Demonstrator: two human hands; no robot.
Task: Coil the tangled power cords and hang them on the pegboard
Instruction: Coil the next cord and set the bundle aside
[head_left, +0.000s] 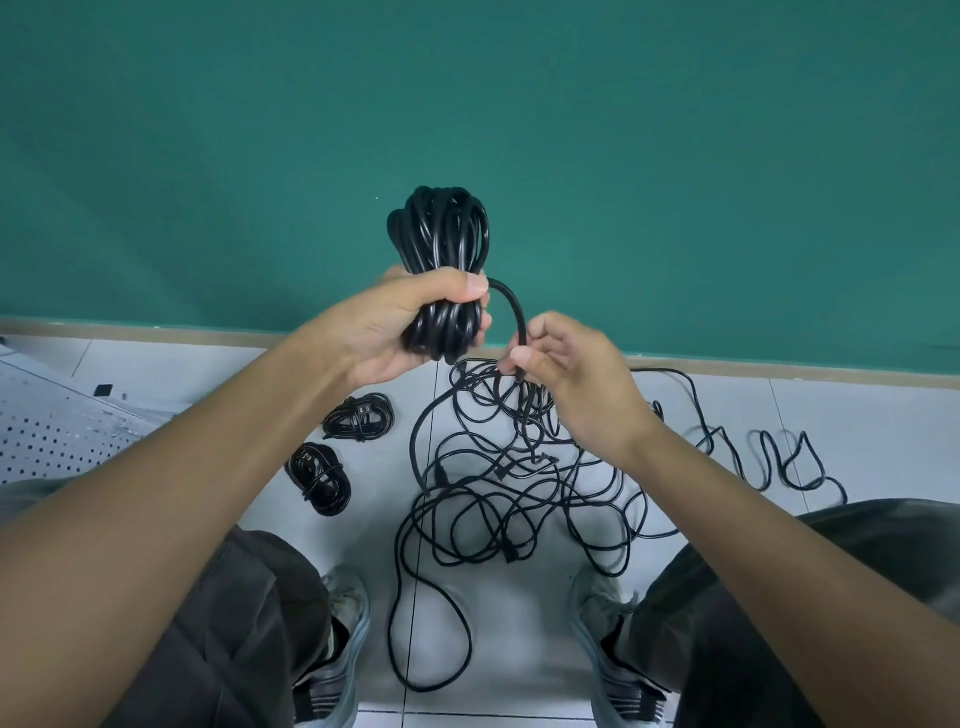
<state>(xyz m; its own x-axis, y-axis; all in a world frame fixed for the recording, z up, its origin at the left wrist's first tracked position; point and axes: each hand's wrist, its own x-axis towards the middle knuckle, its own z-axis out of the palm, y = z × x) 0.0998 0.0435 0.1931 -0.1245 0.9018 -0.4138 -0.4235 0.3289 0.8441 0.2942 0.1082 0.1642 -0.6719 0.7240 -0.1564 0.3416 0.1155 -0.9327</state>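
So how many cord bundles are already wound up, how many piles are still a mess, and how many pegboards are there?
Wound bundles on the floor: 2
Bundle being wound, gripped by the left hand, its loose end pinched by the right hand: 1
Tangled pile: 1
Pegboard: 1
Total: 5

A thick black coiled cord (441, 249) stands upright, gripped in the left hand (410, 322). Below it a tangled pile of cords (514, 478) sprawls on the floor beside two finished coils (337, 447) (both black). A white pegboard (57, 431) lies at left.

Bare forearms, dark grey trousers (223, 639), and grey sneakers (343, 649) with translucent soles.
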